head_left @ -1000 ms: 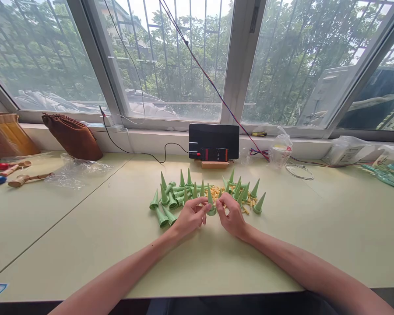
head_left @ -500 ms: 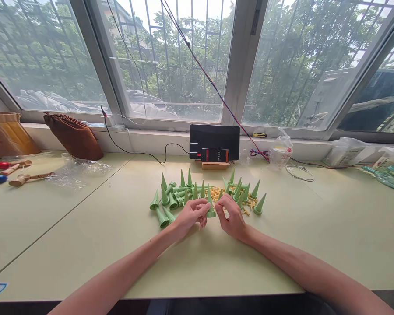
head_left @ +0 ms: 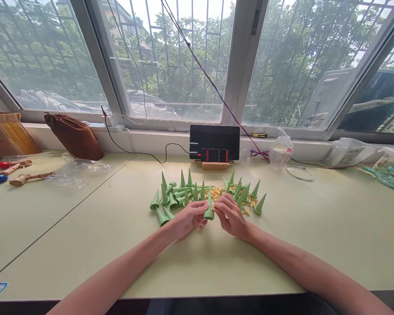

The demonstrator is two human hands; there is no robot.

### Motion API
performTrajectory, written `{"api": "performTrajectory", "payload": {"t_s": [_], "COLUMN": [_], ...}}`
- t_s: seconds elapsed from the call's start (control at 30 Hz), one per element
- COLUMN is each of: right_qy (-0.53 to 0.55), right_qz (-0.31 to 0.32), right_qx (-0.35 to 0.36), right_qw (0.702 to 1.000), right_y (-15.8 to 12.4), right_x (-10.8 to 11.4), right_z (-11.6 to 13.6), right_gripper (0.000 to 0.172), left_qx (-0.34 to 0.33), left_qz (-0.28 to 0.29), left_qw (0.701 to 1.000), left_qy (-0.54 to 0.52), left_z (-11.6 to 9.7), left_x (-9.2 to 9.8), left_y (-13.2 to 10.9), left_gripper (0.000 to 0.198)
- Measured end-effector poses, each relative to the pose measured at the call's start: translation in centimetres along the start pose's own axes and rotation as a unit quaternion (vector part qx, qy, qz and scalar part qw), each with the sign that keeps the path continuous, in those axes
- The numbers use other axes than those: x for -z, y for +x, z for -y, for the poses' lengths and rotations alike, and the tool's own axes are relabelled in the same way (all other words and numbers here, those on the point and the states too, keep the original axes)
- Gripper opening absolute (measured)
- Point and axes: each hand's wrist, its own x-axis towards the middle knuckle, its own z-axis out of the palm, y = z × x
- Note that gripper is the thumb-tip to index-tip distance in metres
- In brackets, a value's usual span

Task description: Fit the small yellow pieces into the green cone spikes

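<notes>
My left hand (head_left: 191, 217) is closed on a green plastic watering spike (head_left: 209, 210), a pointed cone with a ribbed cap, held roughly upright with its tip up. On the spike's right side, my right hand (head_left: 231, 215) has its fingertips pinched together; whatever small thing is in them is too small and hidden to make out. Just beyond my hands lies a pile of small yellow plastic pieces (head_left: 217, 192). Several more green spikes stand to the right, including one at the edge (head_left: 259, 205). To the left, other green spikes (head_left: 162, 217) stand or lie on their sides.
A phone (head_left: 216, 155) leans against a black tablet (head_left: 214, 131) behind the pile. Wooden toys (head_left: 31, 178), a brown pouch (head_left: 74, 136) and clear plastic wrap (head_left: 74, 173) lie at left. At right are a bagged cup (head_left: 280, 153) and a coiled white cable (head_left: 299, 173).
The held spike has tilted and lowered slightly, showing more of its cap. My right hand has come closer to it, its fingertips now at the spike's side.
</notes>
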Motion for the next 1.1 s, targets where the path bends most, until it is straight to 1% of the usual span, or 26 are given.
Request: {"api": "performTrajectory", "payload": {"t_s": [0.07, 0.13, 0.3, 0.43, 0.53, 0.8, 1.1], "right_qy": [-0.006, -0.012, -0.016, -0.016, -0.013, 0.004, 0.012], "right_qz": [-0.006, -0.026, -0.075, -0.090, -0.090, -0.090, -0.076], "right_qx": [0.002, -0.002, -0.035, -0.064, -0.075, -0.102, -0.099], "right_qw": [1.000, 1.000, 0.996, 0.994, 0.993, 0.991, 0.992], "right_y": [0.0, 0.0, -0.1, -0.2, -0.1, 0.1, 0.1], "right_x": [0.0, -0.1, -0.3, -0.3, -0.3, -0.2, -0.1], "right_z": [0.0, 0.0, 0.1, 0.0, -0.1, -0.2, -0.1], "right_gripper": [0.017, 0.016, 0.014, 0.014, 0.013, 0.010, 0.014], "left_qx": [-0.006, -0.019, -0.063, -0.062, -0.064, -0.084, -0.097], "left_qz": [-0.010, -0.019, -0.038, -0.043, -0.044, -0.061, -0.074], "left_qw": [1.000, 0.999, 0.993, 0.987, 0.985, 0.983, 0.978], "left_qy": [0.002, 0.018, 0.092, 0.140, 0.157, 0.150, 0.171], "left_z": [-0.1, -0.3, -0.8, -0.9, -0.9, -1.0, -1.1], "left_x": [-0.2, -0.5, -1.4, -1.6, -1.6, -1.6, -1.8], "left_y": [0.0, 0.0, -0.2, -0.3, -0.3, -0.3, -0.4], "left_gripper": [0.032, 0.032, 0.036, 0.038, 0.037, 0.034, 0.039]}}
